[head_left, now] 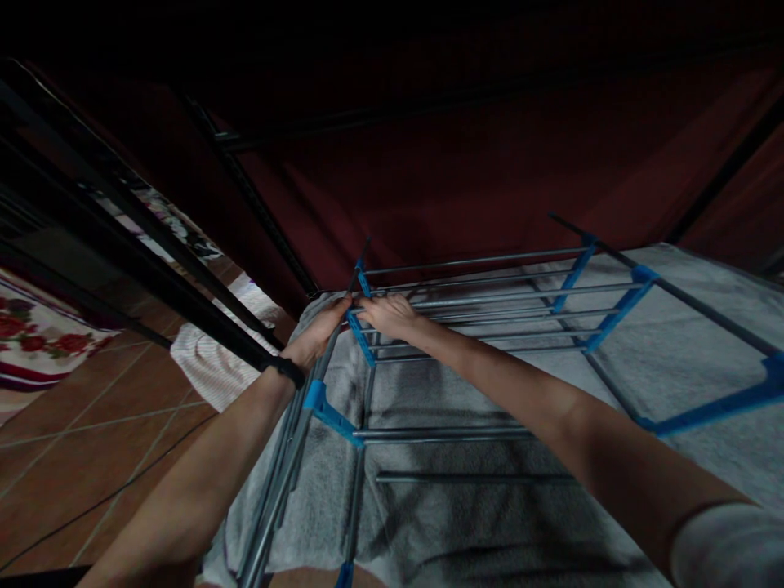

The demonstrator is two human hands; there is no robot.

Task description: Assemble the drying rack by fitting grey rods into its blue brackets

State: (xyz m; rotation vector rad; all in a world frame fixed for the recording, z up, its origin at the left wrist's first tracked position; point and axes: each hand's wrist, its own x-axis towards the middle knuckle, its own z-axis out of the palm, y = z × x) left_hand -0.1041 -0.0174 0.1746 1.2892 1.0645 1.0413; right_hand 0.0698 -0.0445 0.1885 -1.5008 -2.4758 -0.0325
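Note:
A rack of thin grey metal tubes and blue plastic connectors lies on a grey towel (490,498). My left hand (323,328), with a dark band at the wrist, is closed around the upright metal tube (329,353) on the rack's left side. Touching close beside it, my right hand (387,316) is closed on the blue connector (361,336) at that tube; its fingertips are partly hidden. Nearer to me, another blue connector (334,415) joins the same upright to two cross tubes. The rack's right upright (710,309) carries matching blue connectors.
A loose-looking metal tube (465,478) lies on the towel, with several tubes (275,498) bundled at its left edge. Dark red fabric (429,180) hangs behind the rack. Black frame bars (140,245) cross at left above a tiled floor (122,425), where a cable (110,498) runs.

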